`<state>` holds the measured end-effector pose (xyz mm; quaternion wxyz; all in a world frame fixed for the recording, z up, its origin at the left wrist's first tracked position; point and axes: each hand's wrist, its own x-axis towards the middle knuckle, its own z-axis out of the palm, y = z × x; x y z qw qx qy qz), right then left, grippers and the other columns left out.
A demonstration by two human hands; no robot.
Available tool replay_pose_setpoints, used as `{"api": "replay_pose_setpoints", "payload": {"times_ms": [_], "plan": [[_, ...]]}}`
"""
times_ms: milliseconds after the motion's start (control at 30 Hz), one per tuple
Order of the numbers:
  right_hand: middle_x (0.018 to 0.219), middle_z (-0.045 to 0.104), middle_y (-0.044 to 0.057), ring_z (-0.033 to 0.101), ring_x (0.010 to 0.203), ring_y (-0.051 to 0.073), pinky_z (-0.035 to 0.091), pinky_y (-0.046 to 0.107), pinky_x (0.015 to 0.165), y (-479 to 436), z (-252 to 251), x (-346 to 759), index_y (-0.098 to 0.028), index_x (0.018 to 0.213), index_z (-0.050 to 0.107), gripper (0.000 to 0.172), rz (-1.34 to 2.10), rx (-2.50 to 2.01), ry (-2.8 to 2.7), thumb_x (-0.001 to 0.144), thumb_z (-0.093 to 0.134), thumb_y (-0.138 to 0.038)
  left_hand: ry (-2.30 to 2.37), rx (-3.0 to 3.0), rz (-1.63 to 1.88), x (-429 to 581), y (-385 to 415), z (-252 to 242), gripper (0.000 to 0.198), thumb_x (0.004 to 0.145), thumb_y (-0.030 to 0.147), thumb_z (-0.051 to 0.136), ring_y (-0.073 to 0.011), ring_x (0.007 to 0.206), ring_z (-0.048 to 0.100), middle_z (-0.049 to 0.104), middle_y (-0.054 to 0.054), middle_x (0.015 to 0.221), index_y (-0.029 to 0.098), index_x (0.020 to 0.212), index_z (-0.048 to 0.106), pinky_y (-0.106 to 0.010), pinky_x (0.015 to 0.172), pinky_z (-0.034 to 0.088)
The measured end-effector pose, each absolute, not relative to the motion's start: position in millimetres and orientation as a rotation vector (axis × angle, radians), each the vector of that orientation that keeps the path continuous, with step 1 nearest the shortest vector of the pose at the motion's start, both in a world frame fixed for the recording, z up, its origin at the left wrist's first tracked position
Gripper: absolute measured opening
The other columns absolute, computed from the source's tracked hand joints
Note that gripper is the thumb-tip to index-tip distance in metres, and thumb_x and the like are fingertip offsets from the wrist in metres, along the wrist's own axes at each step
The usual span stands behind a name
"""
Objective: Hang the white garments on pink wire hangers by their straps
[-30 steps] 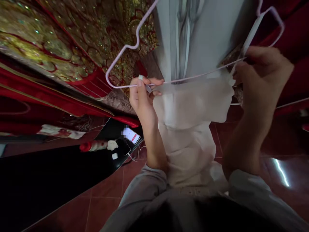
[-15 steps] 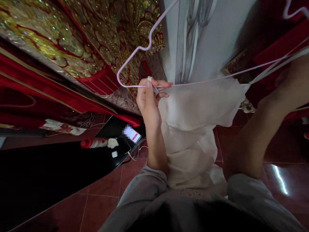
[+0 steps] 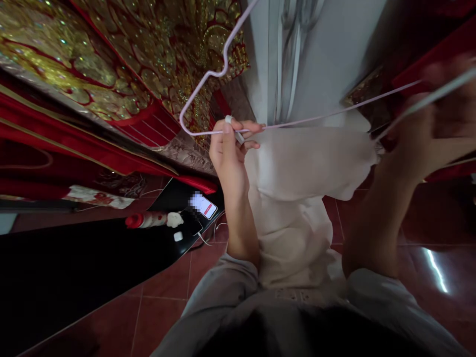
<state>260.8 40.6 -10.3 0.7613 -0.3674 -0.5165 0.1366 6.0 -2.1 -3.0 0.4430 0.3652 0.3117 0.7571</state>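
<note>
A pale pink wire hanger [image 3: 203,91] is raised in front of me, its lower bar running from left to right. My left hand [image 3: 228,151] pinches that bar together with the top edge of a cream-white garment [image 3: 297,198] that hangs down between my arms. My right hand [image 3: 431,129] is raised at the right edge and smeared by motion. It is by the garment's white strap [image 3: 427,101] and the hanger's right end. Whether its fingers grip the strap cannot be seen.
Red and gold embroidered fabric [image 3: 111,64] hangs at the left. A black table [image 3: 74,267] below holds a lit phone [image 3: 204,207], a red and white bottle [image 3: 147,219] and a small white charger [image 3: 178,236]. A grey wall corner [image 3: 316,49] is ahead, red floor tiles [image 3: 163,297] below.
My right hand has swung out to the right with the strap, from a clear grip near the hanger's right end to a blur at the frame edge. The left hand keeps its pinch.
</note>
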Motion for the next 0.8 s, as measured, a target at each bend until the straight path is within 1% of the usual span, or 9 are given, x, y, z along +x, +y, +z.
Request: {"api": "replay_pose_setpoints", "payload": {"times_ms": [67, 133, 267, 367, 433, 533, 633, 733, 800], "plan": [[0.101, 0.079, -0.001, 0.069, 0.078, 0.009, 0.055, 0.023, 0.07, 28, -9, 241, -0.033, 0.11, 0.083, 0.032, 0.203, -0.751, -1.362, 0.079, 0.087, -0.035, 0.807, 0.917, 1.877, 7, -3, -3, 0.027, 0.111, 0.026, 0.045, -0.0186, 0.086, 0.076, 0.074, -0.005, 0.084, 0.022, 0.087, 0.057, -0.021, 0.06, 0.055], [0.105, 0.079, 0.003, 0.062, 0.069, 0.008, 0.047, 0.022, 0.056, 17, -4, 222, -0.03, 0.114, 0.082, 0.031, 0.28, -0.823, -1.601, 0.083, 0.084, -0.029, 0.81, 0.935, 1.867, 6, -5, -3, 0.023, 0.109, 0.027, 0.049, -0.0192, 0.089, 0.077, 0.076, -0.005, 0.088, 0.022, 0.088, 0.058, -0.022, 0.063, 0.057], [0.101, 0.071, 0.002, 0.054, 0.068, 0.008, 0.04, 0.023, 0.051, 5, 6, 209, -0.034, 0.114, 0.079, 0.029, 0.239, -0.921, -1.71, 0.088, 0.08, -0.045, 0.929, 0.93, 1.918, -5, -9, -4, 0.023, 0.109, 0.03, 0.046, -0.0207, 0.098, 0.077, 0.078, -0.009, 0.113, 0.019, 0.108, 0.065, -0.022, 0.063, 0.058], [0.102, 0.068, 0.003, 0.057, 0.077, 0.015, 0.042, 0.029, 0.053, 0, 10, 215, -0.041, 0.114, 0.077, 0.028, 0.239, -1.003, -1.699, 0.09, 0.074, -0.054, 1.08, 0.809, 2.12, -24, -8, -5, 0.032, 0.105, 0.012, 0.039, -0.0196, 0.118, 0.072, 0.07, -0.008, 0.14, 0.019, 0.122, 0.065, -0.018, 0.06, 0.054], [0.107, 0.068, 0.004, 0.058, 0.08, 0.018, 0.043, 0.033, 0.054, -1, 10, 220, -0.044, 0.111, 0.076, 0.025, 0.275, -1.085, -1.687, 0.09, 0.072, -0.057, 1.118, 0.693, 2.236, -40, -7, -5, 0.034, 0.104, 0.007, 0.04, -0.02, 0.133, 0.065, 0.066, -0.001, 0.147, 0.022, 0.125, 0.063, -0.017, 0.063, 0.055], [0.108, 0.067, 0.003, 0.049, 0.066, 0.013, 0.04, 0.033, 0.051, 0, 9, 222, -0.041, 0.108, 0.076, 0.024, 0.307, -1.073, -1.686, 0.088, 0.074, -0.054, 1.054, 0.738, 2.249, -59, -4, 1, 0.021, 0.108, 0.013, 0.054, -0.0239, 0.148, 0.053, 0.069, 0.004, 0.141, 0.026, 0.122, 0.064, -0.024, 0.087, 0.062], [0.107, 0.067, 0.003, 0.048, 0.065, 0.011, 0.04, 0.029, 0.051, 3, 5, 219, -0.037, 0.11, 0.076, 0.024, 0.307, -0.998, -1.702, 0.087, 0.077, -0.045, 0.99, 1.015, 2.118, -65, -4, 19, 0.035, 0.094, 0.007, 0.079, -0.028, 0.151, 0.049, 0.07, 0.004, 0.136, 0.024, 0.122, 0.067, -0.032, 0.111, 0.056], [0.109, 0.066, 0.002, 0.047, 0.061, 0.008, 0.039, 0.027, 0.049, 4, 1, 215, -0.036, 0.114, 0.075, 0.028, 0.322, -0.964, -1.695, 0.086, 0.078, -0.037, 1.096, 1.231, 1.9, -60, -4, 46, 0.038, 0.082, 0.009, 0.092, -0.0308, 0.14, 0.059, 0.072, -0.001, 0.121, 0.018, 0.112, 0.072, -0.032, 0.107, 0.058], [0.11, 0.064, 0.003, 0.045, 0.059, 0.006, 0.039, 0.027, 0.047, 3, 0, 213, -0.035, 0.114, 0.075, 0.031, 0.325, -0.945, -1.672, 0.084, 0.079, -0.039, 1.196, 1.432, 1.776, -54, -2, 62, 0.026, 0.086, 0.022, 0.09, -0.0282, 0.129, 0.064, 0.07, -0.003, 0.113, 0.016, 0.105, 0.073, -0.03, 0.099, 0.06]]}}
